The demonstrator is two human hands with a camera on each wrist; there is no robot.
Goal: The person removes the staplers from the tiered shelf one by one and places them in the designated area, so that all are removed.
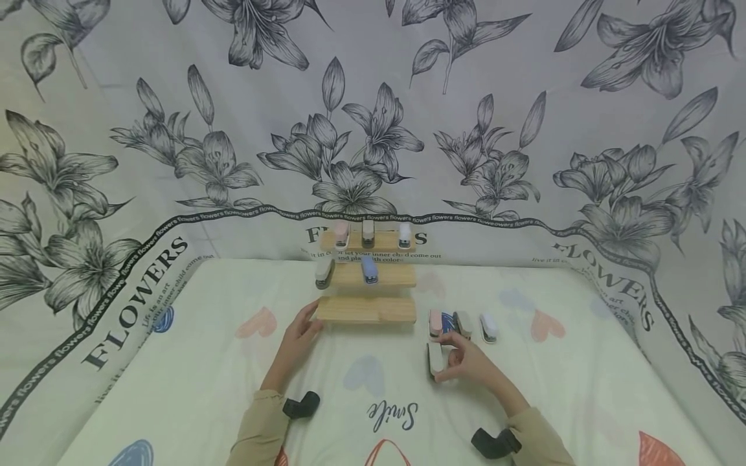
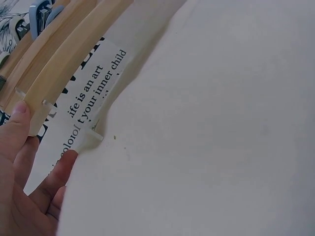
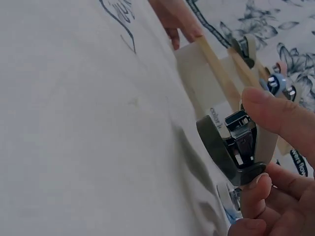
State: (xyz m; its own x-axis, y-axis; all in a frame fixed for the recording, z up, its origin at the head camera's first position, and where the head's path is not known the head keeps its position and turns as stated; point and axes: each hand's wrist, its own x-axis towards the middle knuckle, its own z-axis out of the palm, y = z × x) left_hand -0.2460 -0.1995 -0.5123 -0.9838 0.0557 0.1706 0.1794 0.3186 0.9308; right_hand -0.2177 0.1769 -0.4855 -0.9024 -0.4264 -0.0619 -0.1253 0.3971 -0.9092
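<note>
My right hand (image 1: 466, 362) pinches a small stapler (image 1: 435, 359) between thumb and fingers, over the cloth right of the rack. The right wrist view shows the stapler's (image 3: 241, 142) pale upper cover, dark grey base and metal inside; its jaws are spread. At the left end of the stepped wooden rack (image 1: 367, 310), my left hand (image 1: 300, 336) grips the lowest board. In the left wrist view, one fingertip (image 2: 20, 109) lies on that board's end, with another finger just under it. A pink stapler (image 1: 435, 321) stands just beyond my right hand.
Near it stand a grey stapler (image 1: 463, 323) and a white one (image 1: 488, 327). The rack's top board carries pink (image 1: 341, 233), grey (image 1: 368, 233) and white staplers (image 1: 405, 234); its middle board carries a pale one (image 1: 324, 273) and a blue one (image 1: 370, 268). Flower-printed cloth (image 1: 495, 246) hangs behind.
</note>
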